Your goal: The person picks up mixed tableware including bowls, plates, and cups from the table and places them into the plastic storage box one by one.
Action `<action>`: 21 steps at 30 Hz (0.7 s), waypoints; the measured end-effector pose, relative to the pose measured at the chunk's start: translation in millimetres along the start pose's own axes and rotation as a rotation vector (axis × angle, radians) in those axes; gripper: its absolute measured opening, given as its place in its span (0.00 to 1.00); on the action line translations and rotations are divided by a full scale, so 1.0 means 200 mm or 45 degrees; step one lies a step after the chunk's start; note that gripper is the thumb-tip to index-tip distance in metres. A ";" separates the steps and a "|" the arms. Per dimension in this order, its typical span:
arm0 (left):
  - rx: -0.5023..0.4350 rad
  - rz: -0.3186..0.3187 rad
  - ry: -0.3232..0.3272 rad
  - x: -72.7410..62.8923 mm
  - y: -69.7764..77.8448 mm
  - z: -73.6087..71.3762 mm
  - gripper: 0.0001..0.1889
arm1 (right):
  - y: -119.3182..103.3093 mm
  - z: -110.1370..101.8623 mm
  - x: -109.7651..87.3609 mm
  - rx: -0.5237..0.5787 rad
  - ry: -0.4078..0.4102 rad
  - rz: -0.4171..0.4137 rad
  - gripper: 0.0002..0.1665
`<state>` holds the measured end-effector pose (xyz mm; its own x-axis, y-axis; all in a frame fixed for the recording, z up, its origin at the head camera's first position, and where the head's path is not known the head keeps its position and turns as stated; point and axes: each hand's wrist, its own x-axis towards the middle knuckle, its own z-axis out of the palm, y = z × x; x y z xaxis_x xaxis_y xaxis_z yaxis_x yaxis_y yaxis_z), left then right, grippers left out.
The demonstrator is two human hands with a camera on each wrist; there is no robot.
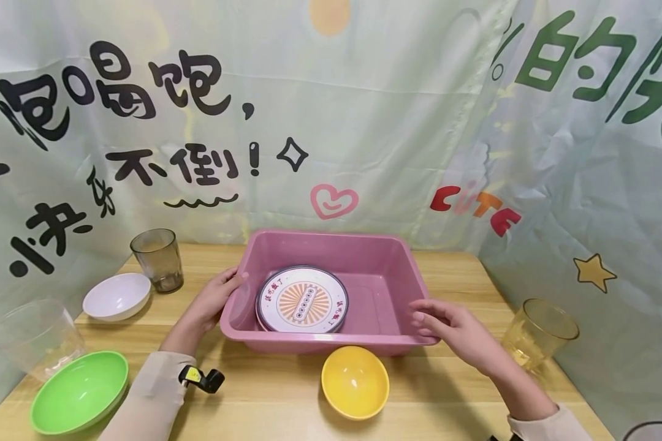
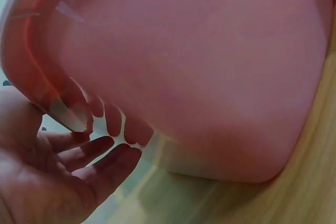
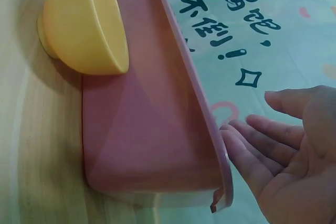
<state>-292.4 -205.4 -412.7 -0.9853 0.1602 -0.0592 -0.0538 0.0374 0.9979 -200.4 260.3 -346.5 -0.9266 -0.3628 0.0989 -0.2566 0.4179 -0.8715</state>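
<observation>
A pink rectangular basin (image 1: pixel 375 300) sits on the table, a small stack of white plates (image 1: pixel 303 300) with an orange sunburst print lying in its left half. At the basin's left end my left hand (image 1: pixel 216 300) holds the rim, thumb over the edge; its fingers (image 2: pixel 113 169) bend beneath the rim beside the outer wall. My right hand (image 1: pixel 458 331) is at the right end, its fingers (image 3: pixel 268 145) loosely bent at the rim without gripping it. Just in front of the basin is a yellow bowl (image 1: pixel 355 383), also visible in the right wrist view.
On the left stand a grey glass (image 1: pixel 162 263), a white bowl (image 1: pixel 117 298), a clear cup (image 1: pixel 38 340) and a green bowl (image 1: pixel 79 392). An amber glass (image 1: pixel 540 334) stands right of my right hand. Printed cloth (image 1: pixel 364 122) walls the table's back and sides.
</observation>
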 end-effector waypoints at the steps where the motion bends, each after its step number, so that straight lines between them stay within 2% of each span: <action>1: -0.011 -0.006 0.005 0.00 -0.01 0.00 0.37 | 0.00 0.00 -0.01 0.030 0.003 -0.007 0.23; 6: -0.044 -0.022 0.000 0.00 -0.03 0.00 0.36 | -0.01 0.02 -0.05 0.070 0.018 -0.072 0.20; 10: -0.066 -0.019 -0.016 0.00 -0.03 -0.01 0.35 | -0.02 0.03 -0.06 0.076 -0.014 -0.107 0.18; 21: -0.201 -0.023 -0.066 0.02 -0.03 -0.02 0.36 | 0.02 0.06 -0.12 0.038 -0.129 -0.060 0.18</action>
<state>-296.6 -209.9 -419.1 -0.9745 0.2114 -0.0748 -0.1006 -0.1138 0.9884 -174.8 260.8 -357.7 -0.8809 -0.4643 0.0923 -0.2895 0.3742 -0.8810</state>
